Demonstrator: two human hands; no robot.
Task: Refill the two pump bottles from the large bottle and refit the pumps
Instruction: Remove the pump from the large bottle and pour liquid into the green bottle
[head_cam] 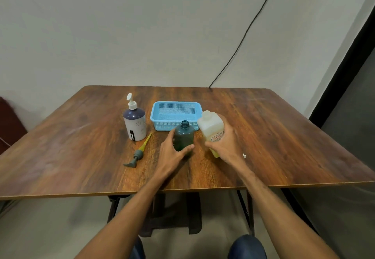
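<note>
Knees: two dark-trousered knees [246, 246] show at the bottom edge of the frame, below the table.
Forearms: two bare forearms rise from the bottom of the frame toward the centre of the wooden table [284, 141].
Left hand: the left hand [172, 153], just left of centre, has its fingers wrapped around the lower body of the teal bottle [184, 134], thumb across the front.
Teal bottle: it stands upright at the centre of the frame with its neck open and no pump on it; its base is hidden by the hand, so contact with the table cannot be told.
Right hand: the right hand [225, 145], just right of centre, is clasped around the large pale bottle [211, 128], fingers curled over its side.
Large bottle: translucent, squarish, with yellowish liquid and a red-printed label; it tilts with its top leaning left toward the teal bottle. A small white object [244, 155] peeks out beside the right wrist; what it is cannot be told.
Loose pump: a grey pump head with a yellow tube [140, 151] lies flat on the table, left of the left hand.
White pump bottle: left of centre, a white and dark bottle [135, 124] stands upright with its white pump fitted.
Basket: a light blue perforated basket [175, 114] sits behind the teal bottle.
Background: a black cable [243, 35] runs down the pale wall from the upper right to the table's far edge.
</note>
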